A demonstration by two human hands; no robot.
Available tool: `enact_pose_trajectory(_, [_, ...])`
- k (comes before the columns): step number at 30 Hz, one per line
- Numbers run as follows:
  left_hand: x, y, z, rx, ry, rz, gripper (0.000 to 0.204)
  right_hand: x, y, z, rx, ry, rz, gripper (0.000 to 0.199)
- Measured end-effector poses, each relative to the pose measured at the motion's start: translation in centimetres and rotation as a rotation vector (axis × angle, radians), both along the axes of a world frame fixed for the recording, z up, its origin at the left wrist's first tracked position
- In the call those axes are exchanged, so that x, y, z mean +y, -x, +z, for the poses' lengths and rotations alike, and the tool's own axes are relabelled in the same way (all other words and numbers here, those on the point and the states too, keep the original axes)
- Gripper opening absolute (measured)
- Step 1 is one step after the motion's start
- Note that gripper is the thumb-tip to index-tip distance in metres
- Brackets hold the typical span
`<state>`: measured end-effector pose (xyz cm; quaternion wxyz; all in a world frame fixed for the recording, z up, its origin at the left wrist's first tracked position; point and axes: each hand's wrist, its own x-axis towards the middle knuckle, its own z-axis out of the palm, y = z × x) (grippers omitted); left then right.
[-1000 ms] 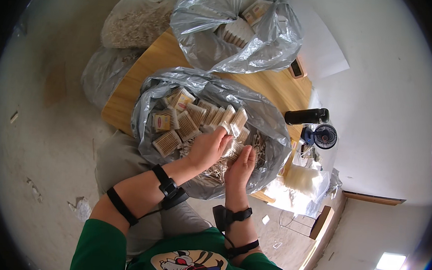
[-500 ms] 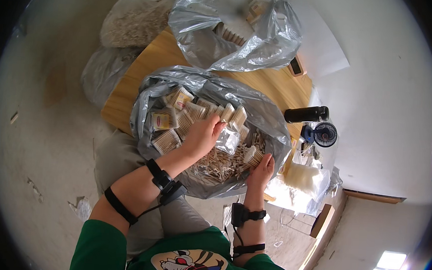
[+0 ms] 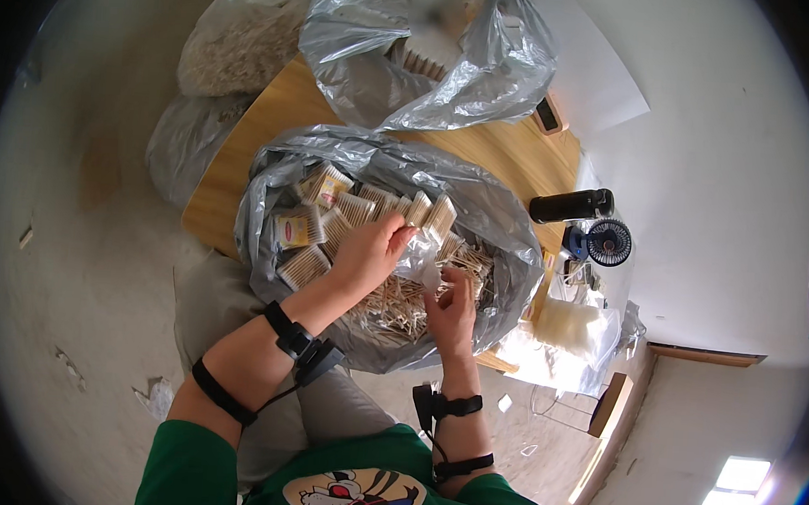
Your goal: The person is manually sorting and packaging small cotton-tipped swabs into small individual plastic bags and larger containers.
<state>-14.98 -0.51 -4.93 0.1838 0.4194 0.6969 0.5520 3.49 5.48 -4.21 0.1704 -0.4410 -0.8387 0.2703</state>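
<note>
In front of me a large grey plastic bag (image 3: 286, 155) lies spread open on the table, holding packed bundles of cotton swabs (image 3: 303, 265) and a heap of loose cotton swabs (image 3: 397, 312). My left hand (image 3: 370, 251) is closed, pinching the edge of a small clear plastic bag (image 3: 415, 260) above the heap. Close on the right of it, my right hand (image 3: 453, 317) has its fingers curled, thumb and fingertips near the small bag's side. Something whitish shows between those fingertips, but I cannot make out what it is.
Another grey plastic bag (image 3: 342, 53) stands at the far side of the wooden table (image 3: 234, 193). Full clear sacks (image 3: 241, 47) stand beyond its left edge. To the right are a black bottle (image 3: 572, 206), a small fan (image 3: 608, 242) and a small clock-like device (image 3: 549, 116).
My right hand has moved left from the big bag's right side toward the small clear bag. The swab bundle it held is no longer plainly visible. My left hand keeps its pinch.
</note>
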Motion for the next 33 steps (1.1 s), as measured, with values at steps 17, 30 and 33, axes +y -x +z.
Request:
enact_pose_trajectory(17, [0.3,1.1,-1.6,0.010,-0.207,0.042,0.012,3.9,-6.7,2.2,0.775,0.537,-0.335,0.020])
enact_pose_trajectory(30, [0.5,0.5,-2.3,-0.382,-0.119,-0.165,0.009,17.8,-24.0,-3.8,0.161,0.228,-0.456,0.015])
enact_pose_trajectory(33, [0.0,0.9,-3.0,-0.180,-0.100,-0.135,0.010,18.5,-22.4,-4.8,-0.008,0.193,-0.407,0.013])
